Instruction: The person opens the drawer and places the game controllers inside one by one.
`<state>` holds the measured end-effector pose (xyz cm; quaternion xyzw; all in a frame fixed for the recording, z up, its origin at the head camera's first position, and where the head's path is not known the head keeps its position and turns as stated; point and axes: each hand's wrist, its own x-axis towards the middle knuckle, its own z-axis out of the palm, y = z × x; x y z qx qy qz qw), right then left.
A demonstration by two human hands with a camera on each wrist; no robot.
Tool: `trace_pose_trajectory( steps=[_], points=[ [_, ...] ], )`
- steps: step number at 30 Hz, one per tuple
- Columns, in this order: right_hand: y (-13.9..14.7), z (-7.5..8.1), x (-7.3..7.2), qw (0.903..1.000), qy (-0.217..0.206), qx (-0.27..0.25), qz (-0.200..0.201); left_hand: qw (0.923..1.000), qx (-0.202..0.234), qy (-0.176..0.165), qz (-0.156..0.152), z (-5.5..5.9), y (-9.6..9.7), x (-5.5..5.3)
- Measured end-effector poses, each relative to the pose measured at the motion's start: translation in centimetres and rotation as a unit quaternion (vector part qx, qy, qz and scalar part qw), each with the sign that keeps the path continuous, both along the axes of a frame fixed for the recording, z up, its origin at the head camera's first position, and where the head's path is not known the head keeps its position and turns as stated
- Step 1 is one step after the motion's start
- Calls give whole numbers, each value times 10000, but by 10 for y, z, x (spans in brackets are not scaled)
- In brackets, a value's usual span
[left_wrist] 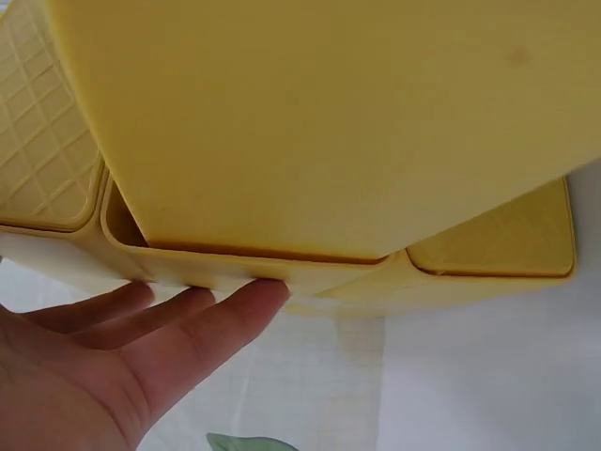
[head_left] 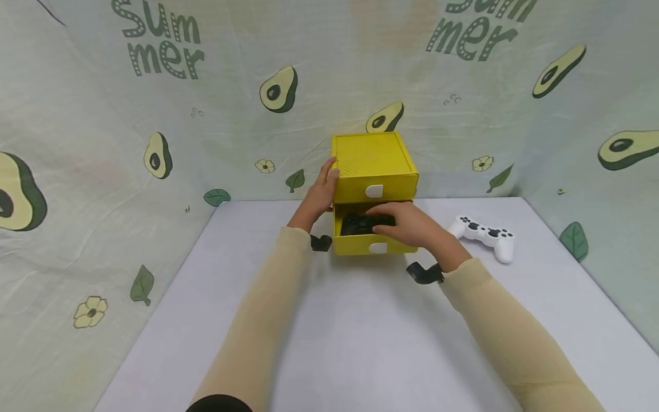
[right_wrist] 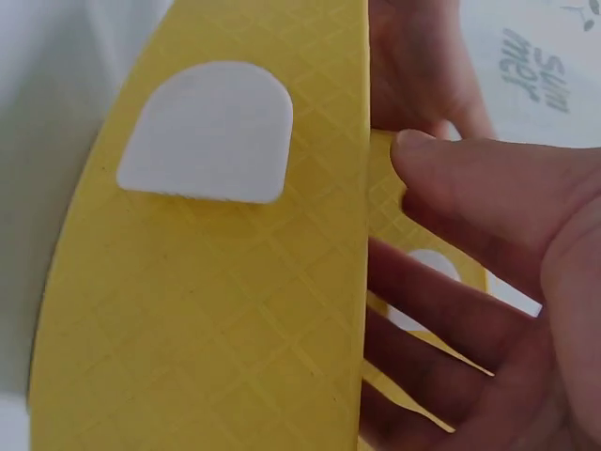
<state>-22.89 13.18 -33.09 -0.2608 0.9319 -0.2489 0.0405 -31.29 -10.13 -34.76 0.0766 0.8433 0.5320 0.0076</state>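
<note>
Two controllers in play, one in, one out. Black controller (head_left: 354, 225) is inside the yellow cabinet's (head_left: 373, 154) pulled-out drawer (head_left: 349, 246); white controller (head_left: 483, 233) sits on the table (head_left: 360, 337), right of the cabinet, well apart from it.

Your left hand (head_left: 320, 193) is against the cabinet's left side, fingers mostly straight in the left wrist view, touching the wall and holding nothing. My read: it's bracing the cabinet.

Your right hand (head_left: 409, 222) is in the drawer at the black controller's right end, fingers over it, thumb toward the front. Thumb and fingers are well spread in the right wrist view, but the drawer front hides the controller there, so can't tell if you have a grip on it.

Done, as far as shown: drawer out, right hand on the black controller. Top drawer (head_left: 396, 187) is in; lower drawer (left_wrist: 512, 230) too, per the left wrist view.

Left, judging from this: black controller not clear of your hand, drawer not closed, white controller untouched. I'd call it mid-job. Can't tell whether the black one is going in or coming out.
</note>
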Motion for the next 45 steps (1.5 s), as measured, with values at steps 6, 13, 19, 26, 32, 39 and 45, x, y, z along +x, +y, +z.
trace_pose_trajectory(
  steps=[6, 13, 19, 26, 32, 39, 45],
  points=[
    [4, -6, 14, 9977, 638, -187, -163, 9996, -208, 197, -2, 2, -2, 2],
    [11, -9, 33, 9906, 1148, -414, -621, 9995, -275, 50, -171, 4, -6, 1],
    [18, -23, 42, 9707, 1998, -1071, -793, 9981, -529, 130, -277, 3, -8, -1],
    [16, -46, 51, 9592, 2100, -1589, -1026, 9966, -728, 356, -112, 2, -6, -1],
    [8, -63, 55, 9545, 1926, -1779, -1422, 9965, -707, 452, -35, 2, -1, 2],
    [-1, -78, 55, 9364, 2249, -2032, -1769, 9959, -739, 526, -65, 2, 4, 4],
    [-10, -87, 55, 9255, 2309, -2266, -1968, 9976, -614, 314, -93, 5, 1, 7]
  ],
)
